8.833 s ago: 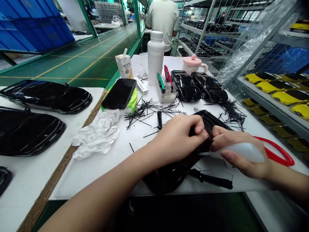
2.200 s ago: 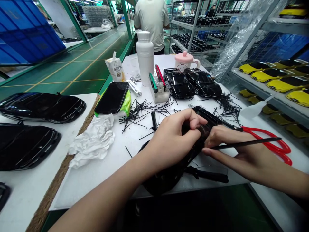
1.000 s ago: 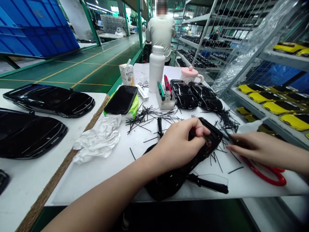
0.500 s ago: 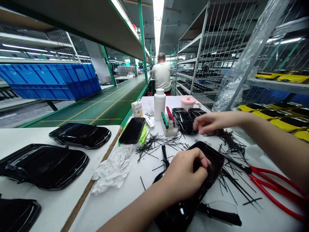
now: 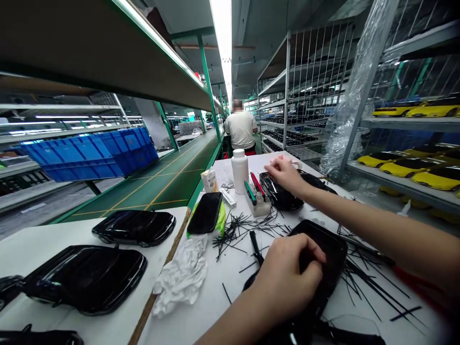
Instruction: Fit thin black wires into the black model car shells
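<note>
My left hand (image 5: pixel 293 275) rests over a black glossy car shell (image 5: pixel 328 254) near the table's front, its fingers curled and thumb close to the index finger; whatever may be between them is too small to make out. Farther off, my right hand (image 5: pixel 285 175) is above more black car bodies (image 5: pixel 282 194), fingers bent together, with any held item hidden. Thin black strips (image 5: pixel 233 235) lie scattered around the shell. A small holder (image 5: pixel 259 207) with green and red cutters stands left of the far car bodies.
Black cars (image 5: pixel 89 278) sit on the left board beyond its brown edge (image 5: pixel 161 278). Crumpled tissue (image 5: pixel 183 278), a phone (image 5: pixel 204 213), a white bottle (image 5: pixel 240 172) and a small box (image 5: pixel 209 181) are on the table. Ahead, a person (image 5: pixel 241 129) faces away. Racks line the right.
My right hand has moved away from me and left, over the far car bodies. My left hand stays over the near shell. The view has tilted up, so the table appears lower.
</note>
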Available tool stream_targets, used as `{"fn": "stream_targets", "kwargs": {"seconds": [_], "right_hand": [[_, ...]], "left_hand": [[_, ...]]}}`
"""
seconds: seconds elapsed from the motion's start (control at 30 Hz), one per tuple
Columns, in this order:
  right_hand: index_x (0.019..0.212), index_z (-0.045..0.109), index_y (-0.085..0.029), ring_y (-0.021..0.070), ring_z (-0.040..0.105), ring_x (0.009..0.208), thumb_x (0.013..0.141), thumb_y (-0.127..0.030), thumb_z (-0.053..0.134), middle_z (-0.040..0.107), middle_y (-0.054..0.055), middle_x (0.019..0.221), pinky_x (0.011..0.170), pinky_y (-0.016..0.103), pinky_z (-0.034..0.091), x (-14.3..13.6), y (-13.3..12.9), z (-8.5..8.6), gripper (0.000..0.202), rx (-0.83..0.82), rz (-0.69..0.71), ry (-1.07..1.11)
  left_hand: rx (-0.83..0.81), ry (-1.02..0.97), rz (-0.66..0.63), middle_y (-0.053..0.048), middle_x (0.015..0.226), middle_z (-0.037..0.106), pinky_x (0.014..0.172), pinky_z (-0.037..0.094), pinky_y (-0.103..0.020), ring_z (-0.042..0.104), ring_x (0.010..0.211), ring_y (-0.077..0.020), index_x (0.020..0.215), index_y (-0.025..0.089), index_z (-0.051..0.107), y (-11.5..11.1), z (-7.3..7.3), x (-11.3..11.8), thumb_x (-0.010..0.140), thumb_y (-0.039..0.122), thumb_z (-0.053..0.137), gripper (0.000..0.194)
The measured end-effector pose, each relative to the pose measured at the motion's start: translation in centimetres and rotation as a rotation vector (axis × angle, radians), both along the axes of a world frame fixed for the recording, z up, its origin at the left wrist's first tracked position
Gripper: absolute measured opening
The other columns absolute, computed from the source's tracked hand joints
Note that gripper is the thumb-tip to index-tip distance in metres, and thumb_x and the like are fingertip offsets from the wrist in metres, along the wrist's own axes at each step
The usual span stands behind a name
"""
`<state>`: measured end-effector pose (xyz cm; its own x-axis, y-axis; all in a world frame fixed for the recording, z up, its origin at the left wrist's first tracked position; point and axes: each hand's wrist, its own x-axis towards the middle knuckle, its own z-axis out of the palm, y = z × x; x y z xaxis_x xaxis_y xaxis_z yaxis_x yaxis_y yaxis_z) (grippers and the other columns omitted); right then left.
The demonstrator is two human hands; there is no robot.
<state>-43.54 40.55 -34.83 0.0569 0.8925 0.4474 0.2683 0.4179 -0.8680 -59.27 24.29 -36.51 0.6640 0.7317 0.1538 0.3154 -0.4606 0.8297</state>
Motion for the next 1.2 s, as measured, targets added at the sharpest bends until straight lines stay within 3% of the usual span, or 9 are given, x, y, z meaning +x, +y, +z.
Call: {"fn": "stream_targets", "kwargs": {"seconds": [0.1,0.23,0.4,0.53,0.8,1.2], "right_hand": [[0.074,0.048,-0.022,0.0115,0.044,0.056,0.082,-0.048,0.069,0.053,-0.001,0.067,0.051,0.027,0.033,2.5,-1.9,1.7,0.034,0.026,-0.076,0.158],[0.073,0.052,-0.020,0.0090,0.044,0.055,0.082,-0.040,0.071,0.052,-0.001,0.069,0.048,0.024,0.035,5.4,-7.5,2.5,0.029,-0.026,-0.097,0.300],[0.071,0.054,-0.018,0.0057,0.040,0.050,0.077,-0.034,0.078,0.049,-0.003,0.065,0.044,0.018,0.036,7.1,-15.5,0.8,0.029,-0.152,-0.141,0.414],[0.063,0.056,-0.018,0.0065,0.043,0.048,0.068,-0.037,0.085,0.051,-0.002,0.061,0.041,0.017,0.040,7.0,-19.5,-1.4,0.035,-0.269,-0.213,0.480],[0.073,0.063,-0.021,0.0113,0.057,0.054,0.077,-0.043,0.081,0.061,-0.001,0.063,0.048,0.019,0.051,6.4,-22.3,-4.9,0.029,-0.292,-0.159,0.375],[0.082,0.063,-0.023,0.0100,0.064,0.058,0.093,-0.037,0.067,0.067,-0.002,0.069,0.057,0.018,0.056,5.8,-22.9,-6.0,0.018,-0.202,-0.050,0.132]], "left_hand": [[0.047,0.030,0.015,-0.002,0.099,0.073,0.101,0.044,-0.038,0.064,0.102,-0.0224,0.084,0.022,0.060,-0.1,-0.1,0.1,0.081,0.016,0.053,0.010],[0.060,0.033,0.049,-0.001,0.099,0.071,0.097,0.044,-0.036,0.063,0.101,-0.0215,0.086,0.022,0.061,0.0,-0.2,0.2,0.083,0.014,0.051,0.013],[0.024,0.025,0.089,0.001,0.098,0.071,0.091,0.045,-0.033,0.064,0.100,-0.0195,0.087,0.022,0.061,0.2,-0.2,0.4,0.086,0.013,0.049,0.015],[0.016,0.027,0.088,0.001,0.098,0.071,0.089,0.045,-0.031,0.064,0.100,-0.0187,0.088,0.022,0.062,0.2,0.0,0.5,0.087,0.013,0.049,0.016],[-0.001,0.026,0.097,0.001,0.101,0.072,0.090,0.045,-0.030,0.065,0.102,-0.0185,0.091,0.021,0.064,0.3,0.2,0.7,0.088,0.013,0.051,0.016],[-0.006,0.005,0.082,0.000,0.101,0.072,0.090,0.045,-0.030,0.065,0.100,-0.0181,0.091,0.020,0.063,0.3,0.1,0.6,0.088,0.013,0.051,0.015]]}}
